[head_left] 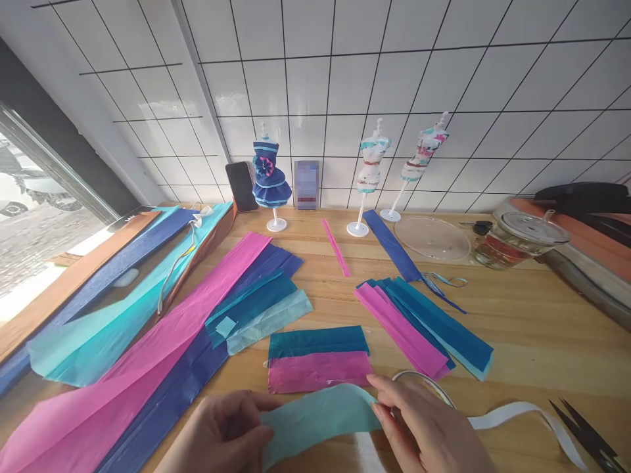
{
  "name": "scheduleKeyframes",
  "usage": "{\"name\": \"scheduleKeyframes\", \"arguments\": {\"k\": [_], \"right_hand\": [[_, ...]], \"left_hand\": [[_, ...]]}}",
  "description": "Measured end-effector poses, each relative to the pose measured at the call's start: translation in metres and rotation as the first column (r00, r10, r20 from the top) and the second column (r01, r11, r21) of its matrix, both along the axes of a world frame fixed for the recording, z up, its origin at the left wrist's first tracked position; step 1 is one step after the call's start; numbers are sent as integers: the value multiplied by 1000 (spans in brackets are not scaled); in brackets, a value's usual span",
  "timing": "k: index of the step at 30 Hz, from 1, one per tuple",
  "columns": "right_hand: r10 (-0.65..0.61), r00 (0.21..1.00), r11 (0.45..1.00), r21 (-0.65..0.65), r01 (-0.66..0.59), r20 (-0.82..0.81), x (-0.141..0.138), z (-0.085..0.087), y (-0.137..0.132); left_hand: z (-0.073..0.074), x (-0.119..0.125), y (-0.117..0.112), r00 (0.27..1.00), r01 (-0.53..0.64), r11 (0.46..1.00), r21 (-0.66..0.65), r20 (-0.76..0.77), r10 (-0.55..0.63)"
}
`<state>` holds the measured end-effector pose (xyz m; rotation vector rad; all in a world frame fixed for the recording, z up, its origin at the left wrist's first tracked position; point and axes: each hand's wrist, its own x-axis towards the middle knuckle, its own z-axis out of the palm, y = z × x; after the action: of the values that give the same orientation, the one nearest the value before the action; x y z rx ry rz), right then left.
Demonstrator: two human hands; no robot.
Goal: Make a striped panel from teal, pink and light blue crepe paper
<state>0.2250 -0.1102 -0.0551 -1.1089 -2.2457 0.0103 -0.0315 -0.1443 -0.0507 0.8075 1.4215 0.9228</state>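
Light turquoise paper strip [320, 420] at bottom centre of frame, left hand [224, 430] pinching its left end, right hand [428, 430] pinching its right end, teal-and-pink paper panel [318, 360] just above, wooden table [542, 328] beneath.

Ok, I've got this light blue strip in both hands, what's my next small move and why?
Probably lay the strip along the pink band, at its near edge: left hand and right hand pinch its ends just short of it.
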Motion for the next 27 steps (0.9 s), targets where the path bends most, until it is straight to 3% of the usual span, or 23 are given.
{"name": "scheduleKeyframes", "arguments": {"k": [9, 16, 24, 27], "right_hand": [[-40, 998, 998, -39, 42, 51, 15, -6, 5], [-70, 996, 996, -46, 72, 48, 13, -6, 6], [-18, 999, 999, 34, 17, 43, 8, -3, 5], [41, 995, 999, -17, -40, 88, 10, -5, 6]], "left_hand": [[10, 1, 8, 981, 111, 991, -67, -150, -120], [7, -3, 10, 968, 171, 980, -99, -171, -186], [-2, 0, 15, 943, 145, 971, -189, -272, -193], [-1, 2, 17, 942, 135, 969, -208, -277, -191]]}}
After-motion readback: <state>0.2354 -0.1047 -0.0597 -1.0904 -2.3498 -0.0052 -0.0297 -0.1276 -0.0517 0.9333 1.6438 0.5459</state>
